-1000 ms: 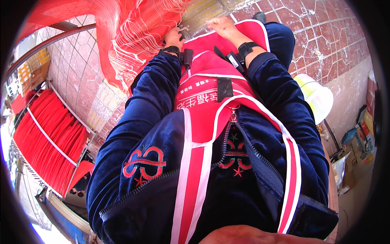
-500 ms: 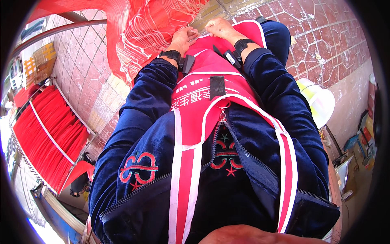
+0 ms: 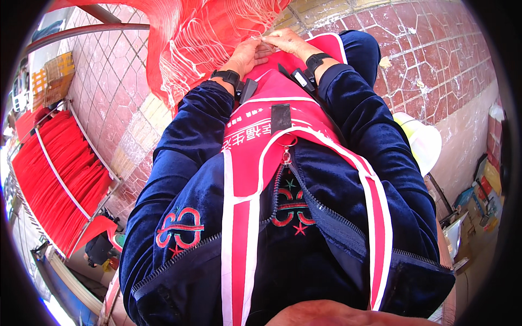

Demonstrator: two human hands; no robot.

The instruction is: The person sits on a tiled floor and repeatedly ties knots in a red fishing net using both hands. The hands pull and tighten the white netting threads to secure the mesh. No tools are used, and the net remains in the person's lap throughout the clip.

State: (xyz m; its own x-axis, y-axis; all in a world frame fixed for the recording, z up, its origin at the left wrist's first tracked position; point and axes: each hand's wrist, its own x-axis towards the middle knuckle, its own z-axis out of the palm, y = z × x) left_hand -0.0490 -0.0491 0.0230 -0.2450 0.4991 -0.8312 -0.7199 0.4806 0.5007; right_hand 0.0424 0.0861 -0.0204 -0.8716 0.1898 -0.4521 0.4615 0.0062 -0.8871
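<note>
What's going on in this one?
A person in a red apron has both hands at the fringed edge of a red cloth. The left hand and right hand come together at the fingertips, next to loose white threads; whether a thread is pinched between them is too fine to tell. Off to the person's left, more red cloth fills a rack.

White container [image 3: 427, 145], brown carton [image 3: 60, 76], tiled floor [image 3: 429, 81]
</note>
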